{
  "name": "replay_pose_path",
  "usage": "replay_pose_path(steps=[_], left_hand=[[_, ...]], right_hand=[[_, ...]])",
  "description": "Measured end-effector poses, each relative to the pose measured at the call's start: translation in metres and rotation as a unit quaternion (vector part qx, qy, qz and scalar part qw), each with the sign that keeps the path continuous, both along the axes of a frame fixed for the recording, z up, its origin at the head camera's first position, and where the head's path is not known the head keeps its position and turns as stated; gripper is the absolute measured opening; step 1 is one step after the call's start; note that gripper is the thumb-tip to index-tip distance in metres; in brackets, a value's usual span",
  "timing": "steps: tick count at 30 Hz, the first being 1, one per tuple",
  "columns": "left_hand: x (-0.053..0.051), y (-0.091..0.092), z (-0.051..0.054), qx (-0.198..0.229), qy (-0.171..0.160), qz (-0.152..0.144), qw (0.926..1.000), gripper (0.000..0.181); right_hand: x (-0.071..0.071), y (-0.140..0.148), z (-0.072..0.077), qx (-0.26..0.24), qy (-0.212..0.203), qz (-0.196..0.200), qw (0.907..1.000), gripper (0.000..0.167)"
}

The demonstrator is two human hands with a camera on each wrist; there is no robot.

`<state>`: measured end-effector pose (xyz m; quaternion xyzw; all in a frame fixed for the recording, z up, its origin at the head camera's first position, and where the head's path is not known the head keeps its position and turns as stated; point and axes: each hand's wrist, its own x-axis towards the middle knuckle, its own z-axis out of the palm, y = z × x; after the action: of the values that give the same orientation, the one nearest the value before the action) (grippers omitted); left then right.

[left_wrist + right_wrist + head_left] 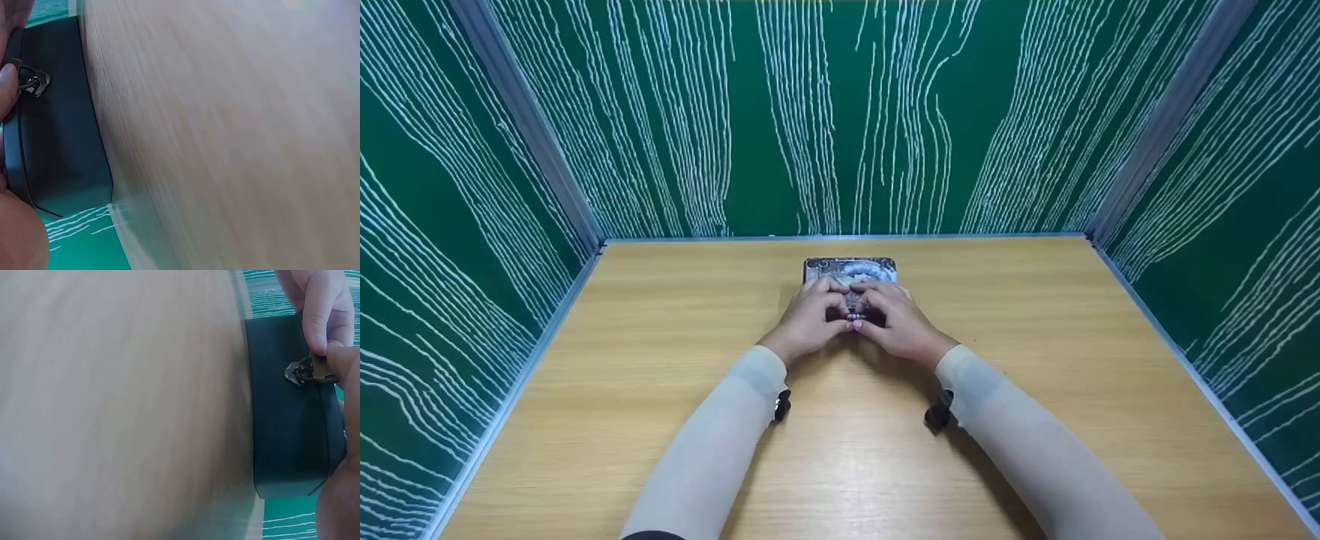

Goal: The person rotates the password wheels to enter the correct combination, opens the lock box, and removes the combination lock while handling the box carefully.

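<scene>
A small dark box (287,433) with a patterned lid (874,268) stands on the table. A bronze-coloured metal clasp (323,371) and its loop plate (39,84) are on the box's front. My left hand (810,319) lies over the left side of the box, its thumb at the clasp. My right hand (896,321) mirrors it from the right, and its thumb also meets the clasp. Both hands pinch the clasp between bent fingers and thumbs. The lid looks down on the box. Some fingertips behind the clasp are hidden.
The light wooden table (840,450) spreads around the box. Green panels with white wavy lines (780,112) rise at the back and both sides, joined by grey metal posts (529,112). Dark devices (937,412) sit at both wrists.
</scene>
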<state>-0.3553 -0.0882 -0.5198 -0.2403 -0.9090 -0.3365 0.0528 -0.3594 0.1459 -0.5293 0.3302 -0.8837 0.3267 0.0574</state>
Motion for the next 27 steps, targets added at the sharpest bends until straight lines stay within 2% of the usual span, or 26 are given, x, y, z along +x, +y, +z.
replay_pose_path(steps=[27], left_hand=[[0.0007,0.0005,0.0005,-0.003,-0.006,0.003,1.0000,0.014]], right_hand=[[0.0000,-0.0005,-0.0005,-0.008,0.009,0.003,0.9999,0.019]])
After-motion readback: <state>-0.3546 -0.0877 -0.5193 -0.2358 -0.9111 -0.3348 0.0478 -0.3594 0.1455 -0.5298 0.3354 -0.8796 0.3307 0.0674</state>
